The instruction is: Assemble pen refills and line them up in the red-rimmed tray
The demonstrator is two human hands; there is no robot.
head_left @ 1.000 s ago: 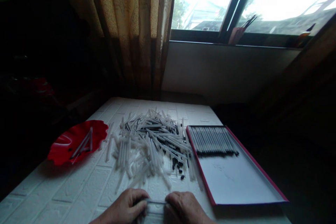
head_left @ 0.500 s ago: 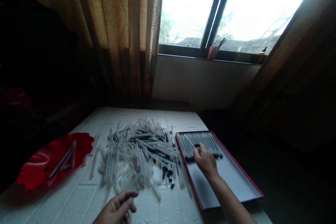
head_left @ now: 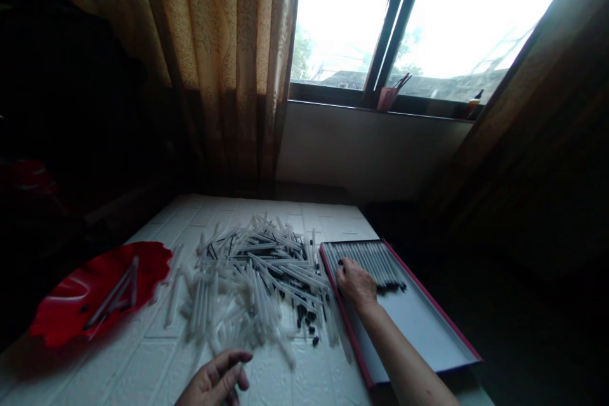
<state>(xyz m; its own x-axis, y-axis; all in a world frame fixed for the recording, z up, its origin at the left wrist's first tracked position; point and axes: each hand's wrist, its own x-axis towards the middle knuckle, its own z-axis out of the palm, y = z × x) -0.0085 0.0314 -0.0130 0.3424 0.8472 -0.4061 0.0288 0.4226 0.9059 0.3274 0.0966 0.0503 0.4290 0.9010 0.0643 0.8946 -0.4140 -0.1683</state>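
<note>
My right hand is over the left end of a row of clear plastic tubes with black ends, laid side by side in a shallow box with red edges and a white floor. Its fingers are curled down and closed; the hand hides what they hold. Low in the view, my left hand hovers at the near side of a loose heap of clear tubes. Its fingers are loosely bent, with a gap between thumb and forefinger and nothing visible in them. Small black caps lie between the heap and the box.
A red scalloped dish holding several tubes sits on the left of the white brick-patterned table. Beyond the table are a patterned curtain and a window. A pink cup with thin sticks stands on the sill.
My right hand has moved left and slightly down over the row; the thin clear tube that showed at its fingertips is now out of sight. My left hand has barely moved.
</note>
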